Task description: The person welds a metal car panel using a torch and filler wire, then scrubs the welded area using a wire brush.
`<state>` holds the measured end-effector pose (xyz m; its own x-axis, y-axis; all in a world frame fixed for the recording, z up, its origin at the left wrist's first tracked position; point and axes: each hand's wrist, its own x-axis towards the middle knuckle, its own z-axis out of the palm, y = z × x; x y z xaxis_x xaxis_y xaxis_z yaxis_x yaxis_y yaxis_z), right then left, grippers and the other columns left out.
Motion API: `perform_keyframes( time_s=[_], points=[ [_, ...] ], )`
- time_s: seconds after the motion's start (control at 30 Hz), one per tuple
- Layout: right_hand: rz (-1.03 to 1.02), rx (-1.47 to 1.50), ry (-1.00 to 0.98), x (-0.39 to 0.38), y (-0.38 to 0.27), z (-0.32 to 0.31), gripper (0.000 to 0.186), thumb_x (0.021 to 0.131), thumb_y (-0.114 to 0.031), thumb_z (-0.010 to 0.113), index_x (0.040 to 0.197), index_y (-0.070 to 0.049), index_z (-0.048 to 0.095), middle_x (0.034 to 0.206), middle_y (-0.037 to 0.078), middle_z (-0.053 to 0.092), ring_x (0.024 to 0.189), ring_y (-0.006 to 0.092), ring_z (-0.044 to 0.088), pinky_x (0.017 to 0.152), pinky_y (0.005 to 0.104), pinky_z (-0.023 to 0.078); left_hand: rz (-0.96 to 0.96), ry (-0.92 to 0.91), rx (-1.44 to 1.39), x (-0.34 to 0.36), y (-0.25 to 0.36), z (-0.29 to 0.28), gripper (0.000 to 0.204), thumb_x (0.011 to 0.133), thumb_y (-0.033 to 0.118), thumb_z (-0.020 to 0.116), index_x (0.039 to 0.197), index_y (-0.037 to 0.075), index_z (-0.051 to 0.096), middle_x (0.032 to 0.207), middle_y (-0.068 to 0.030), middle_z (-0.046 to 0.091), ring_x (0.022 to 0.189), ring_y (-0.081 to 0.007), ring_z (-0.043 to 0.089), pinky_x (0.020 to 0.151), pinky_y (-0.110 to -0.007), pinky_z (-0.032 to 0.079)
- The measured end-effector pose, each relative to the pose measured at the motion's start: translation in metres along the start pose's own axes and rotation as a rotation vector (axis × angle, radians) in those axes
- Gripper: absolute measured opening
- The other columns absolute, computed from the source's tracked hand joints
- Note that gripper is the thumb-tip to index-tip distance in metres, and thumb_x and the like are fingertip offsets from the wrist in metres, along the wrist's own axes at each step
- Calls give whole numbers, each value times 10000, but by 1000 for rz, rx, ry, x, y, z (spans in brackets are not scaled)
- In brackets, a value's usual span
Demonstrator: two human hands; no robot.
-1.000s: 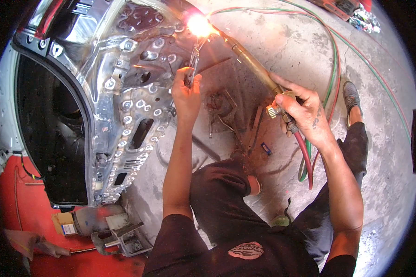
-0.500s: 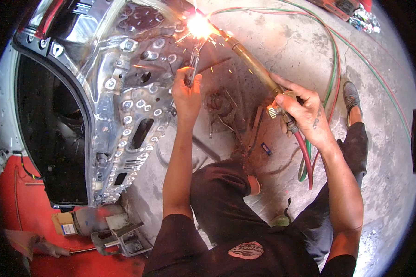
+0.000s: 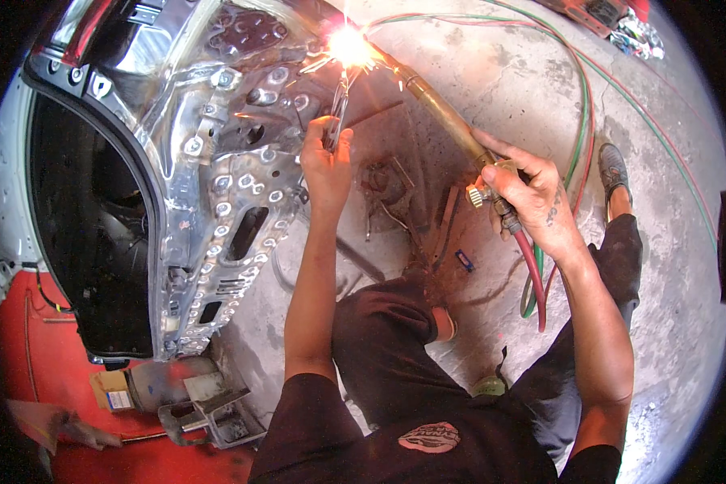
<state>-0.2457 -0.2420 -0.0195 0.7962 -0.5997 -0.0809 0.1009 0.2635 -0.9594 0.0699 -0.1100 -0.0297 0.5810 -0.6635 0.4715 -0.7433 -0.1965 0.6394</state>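
Note:
My left hand [image 3: 327, 161] is closed on a slim silver metal tool [image 3: 339, 113], its tip up in a bright flare with sparks. My right hand [image 3: 532, 194] grips a brass torch [image 3: 448, 121] by its valve end, with red and green hoses [image 3: 528, 254] hanging from it. The torch's head reaches into the same flare on a bare metal car body panel [image 3: 218, 177], dotted with round spot marks and holes. The flare hides the exact point where the torch, tool and panel meet.
A dark glass opening [image 3: 89, 210], red surface [image 3: 40, 339] and metal cylinder with bracket [image 3: 177, 387] are at left. Hoses [image 3: 645, 113] cross the grey concrete floor [image 3: 669, 339]. A red piece of equipment [image 3: 589, 12] is at top right, a small blue item [image 3: 464, 260] near my feet.
Sparks spray from the flare in a pattern different from before, appearing after the earliest frame. My hands, the tool and the torch stay in almost the same places.

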Motion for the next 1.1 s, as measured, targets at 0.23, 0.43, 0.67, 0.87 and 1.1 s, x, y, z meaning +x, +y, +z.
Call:
perform_keyframes(
  time_s=[0.23, 0.43, 0.67, 0.87, 1.1],
  points=[
    [-13, 4, 4, 0, 2, -1, 536, 1006, -249, 680, 1487, -37, 576, 769, 38, 673, 558, 109, 649, 491, 272, 530, -65, 13, -2, 0, 5, 3, 183, 944, 44, 733, 1094, 12, 634, 810, -19, 550, 701, -117, 489, 653, -300, 446],
    [-6, 6, 10, 1, 1, 0, 531, 1003, -239, 682, 1482, -35, 580, 787, 42, 675, 556, 110, 650, 489, 274, 529, -47, 15, 15, 1, 2, 4, 185, 941, 45, 732, 1093, 13, 632, 801, -26, 552, 697, -128, 496, 656, -310, 448],
    [-17, -3, 11, -1, 1, -1, 522, 1001, -231, 680, 1476, -37, 588, 808, 44, 680, 553, 113, 648, 488, 274, 527, -69, 14, -3, 1, 9, 5, 183, 942, 52, 728, 1091, 15, 627, 791, -33, 549, 693, -132, 502, 656, -316, 452],
    [3, 7, -1, 0, 0, -1, 523, 1001, -229, 678, 1481, -42, 586, 822, 47, 682, 551, 113, 645, 487, 275, 526, -69, 19, 20, 1, 6, 5, 193, 938, 59, 733, 1093, 13, 628, 793, -37, 549, 694, -140, 506, 657, -322, 456],
    [1, -2, 5, 0, -1, -1, 535, 1000, -238, 680, 1485, -34, 578, 824, 47, 679, 557, 114, 647, 489, 275, 526, -38, 23, 38, 2, 12, 5, 192, 936, 58, 734, 1088, 13, 626, 796, -43, 559, 697, -147, 512, 664, -327, 461]
  ],
)
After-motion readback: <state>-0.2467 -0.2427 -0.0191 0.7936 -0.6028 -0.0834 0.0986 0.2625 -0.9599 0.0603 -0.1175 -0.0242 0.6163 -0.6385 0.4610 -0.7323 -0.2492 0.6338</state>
